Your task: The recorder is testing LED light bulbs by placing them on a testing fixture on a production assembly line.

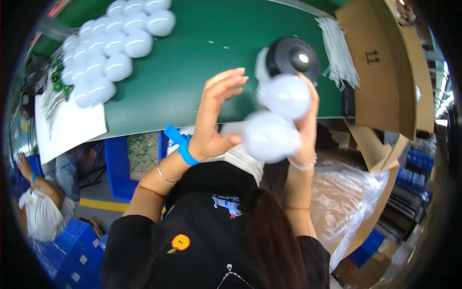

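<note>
Two glossy white bulb-like globes, an upper one (285, 96) and a lower one (270, 137), are in my right hand (307, 130), partly blurred by motion. Its fingers curl round their right side, and what lies between the globes and the palm is hidden. My left hand (211, 123) is open left of the globes, fingers apart and holding nothing. A blue band (182, 144) is tied round that wrist. Just beyond the upper globe, a black round domed device (292, 58) with a bright spot stands on the green bench (192, 62).
Many similar white globes (115, 43) stand in rows at the far left. White strips (337, 50) lie beside a cardboard box (380, 67) at right. Clear plastic (346, 202) lines an open carton. A blue bin (118, 168) sits below the bench; a co-worker (45, 207) is at left.
</note>
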The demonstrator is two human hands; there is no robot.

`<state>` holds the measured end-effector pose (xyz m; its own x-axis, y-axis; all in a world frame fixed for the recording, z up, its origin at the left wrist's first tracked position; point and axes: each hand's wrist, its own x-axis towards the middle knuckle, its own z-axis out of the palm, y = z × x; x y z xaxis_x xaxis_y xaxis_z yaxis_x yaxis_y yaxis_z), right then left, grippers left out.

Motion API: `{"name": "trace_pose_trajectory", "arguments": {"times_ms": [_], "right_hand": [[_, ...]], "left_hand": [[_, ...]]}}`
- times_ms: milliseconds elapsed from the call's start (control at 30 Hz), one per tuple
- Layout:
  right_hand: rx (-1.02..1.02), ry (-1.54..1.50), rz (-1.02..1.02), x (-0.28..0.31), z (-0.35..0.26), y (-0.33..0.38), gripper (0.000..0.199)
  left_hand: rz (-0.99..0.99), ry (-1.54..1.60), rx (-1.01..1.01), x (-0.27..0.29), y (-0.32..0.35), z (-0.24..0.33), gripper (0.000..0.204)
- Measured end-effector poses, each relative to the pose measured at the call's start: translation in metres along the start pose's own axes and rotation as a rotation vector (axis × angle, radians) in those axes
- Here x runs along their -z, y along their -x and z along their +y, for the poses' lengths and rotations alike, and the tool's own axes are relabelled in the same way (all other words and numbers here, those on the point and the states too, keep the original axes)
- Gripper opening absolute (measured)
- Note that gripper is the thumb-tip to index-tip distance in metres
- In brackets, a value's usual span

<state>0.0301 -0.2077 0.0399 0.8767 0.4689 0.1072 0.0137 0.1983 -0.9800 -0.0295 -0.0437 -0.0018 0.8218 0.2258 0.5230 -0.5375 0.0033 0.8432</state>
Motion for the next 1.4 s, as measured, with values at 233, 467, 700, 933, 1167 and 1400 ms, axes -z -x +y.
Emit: {"name": "trace_pose_trajectory", "arguments": {"times_ms": [233,467,700,933,1167,1400], "right_hand": [[0.178,0.611,-0.197,-0.067,0.049,-0.070,0.077],[0.097,1.071,-0.408,-0.071,0.050,-0.088,0.083],[0.311,1.049,-0.119,-0.059,0.059,-0.072,0.072],[0.686,1.118,0.150,-0.052,0.086,-0.035,0.043],[0.492,1.027,-0.134,-0.031,0.065,-0.027,0.073],[0.332,0.811,-0.068,-0.026,0.055,-0.025,0.078]], "left_hand": [[0.097,-0.421,0.185,0.067,-0.004,-0.001,0.091],[-0.046,-0.561,0.166,0.081,-0.030,-0.013,0.077],[-0.128,-0.714,0.184,0.069,-0.033,-0.009,0.047],[-0.053,-0.731,0.263,0.048,-0.019,0.000,0.044],[0.052,-0.754,0.324,0.047,-0.020,0.002,0.043],[0.083,-0.814,0.326,0.046,-0.021,0.002,0.043]]}}
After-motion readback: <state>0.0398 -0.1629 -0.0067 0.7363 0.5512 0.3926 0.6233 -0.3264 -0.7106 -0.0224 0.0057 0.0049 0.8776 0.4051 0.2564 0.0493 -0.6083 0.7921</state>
